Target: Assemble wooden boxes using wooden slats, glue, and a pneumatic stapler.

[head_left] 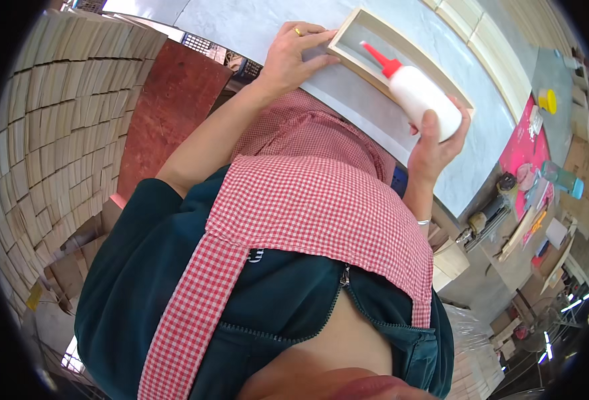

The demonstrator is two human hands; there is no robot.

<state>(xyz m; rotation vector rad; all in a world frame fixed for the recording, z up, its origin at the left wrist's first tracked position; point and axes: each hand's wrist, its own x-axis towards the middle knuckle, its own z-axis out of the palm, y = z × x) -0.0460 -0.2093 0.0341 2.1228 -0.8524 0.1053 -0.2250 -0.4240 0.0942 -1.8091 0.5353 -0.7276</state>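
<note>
My right hand [440,143] is closed round the lower part of a white squeeze bottle [425,99] with a red cap and a long red nozzle. The bottle tilts over a shallow, long wooden frame [359,67], its nozzle pointing up and left across the frame's inside. Most of the frame's right part lies behind the bottle and hand. At the frame's left end, my left hand [293,59] grips the short side, with thumb and fingertips against the wood. A gold ring is on one left finger. Whether any glue leaves the nozzle cannot be made out.
The grey tabletop [241,23] lies under the frame. Rows of pale wooden pieces [471,27] line its far side. Tall stacks of wood [61,107] stand at left, beside a reddish board [168,100]. A cluttered bench with a blue-lidded jar [562,179] is at right.
</note>
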